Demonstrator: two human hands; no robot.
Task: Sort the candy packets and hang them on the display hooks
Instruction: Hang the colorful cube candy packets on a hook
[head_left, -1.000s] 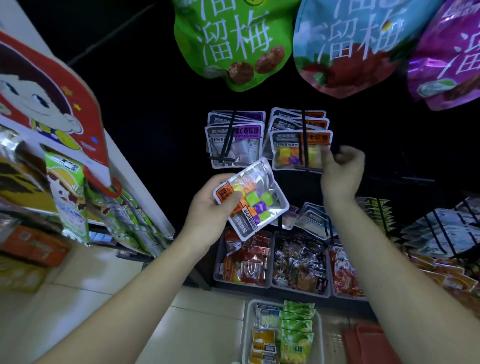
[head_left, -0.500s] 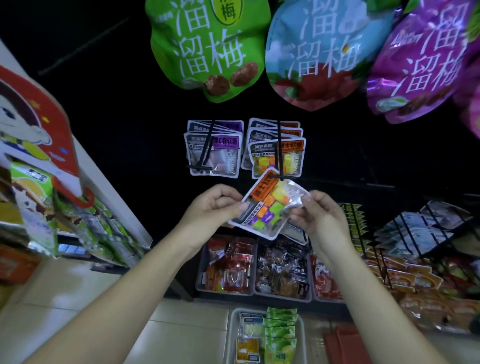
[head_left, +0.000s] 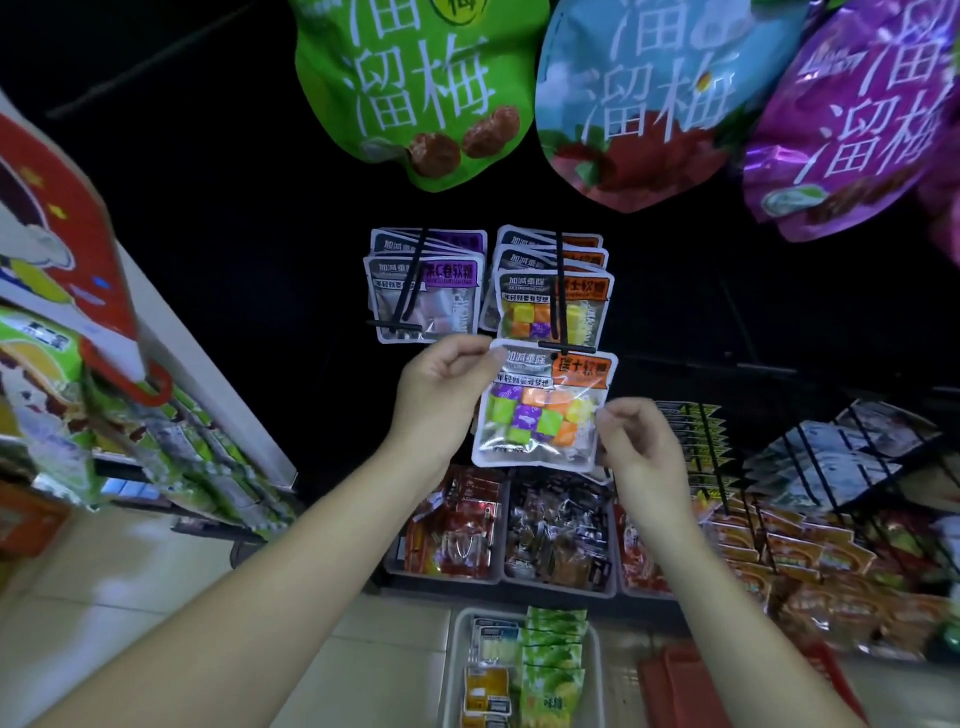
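I hold a clear candy packet (head_left: 543, 410) with an orange label and mixed coloured cubes upright, its top edge at the tip of the black display hook (head_left: 560, 312). My left hand (head_left: 441, 387) pinches the packet's top left corner. My right hand (head_left: 641, 449) pinches its right edge lower down. On that hook hang matching orange-label packets (head_left: 550, 296). The hook to the left carries purple-label packets (head_left: 426, 291).
Big green (head_left: 421, 88), blue (head_left: 639, 98) and purple (head_left: 857, 119) plum bags hang overhead. Grey bins of wrapped snacks (head_left: 556, 530) sit below. A white floor tray (head_left: 524, 670) holds more packets. Racks of goods stand left (head_left: 78, 364) and right (head_left: 841, 467).
The packet has turned from tilted to upright and risen to the hook's tip. My left hand shifted to its top corner; my right hand stays on its right edge.
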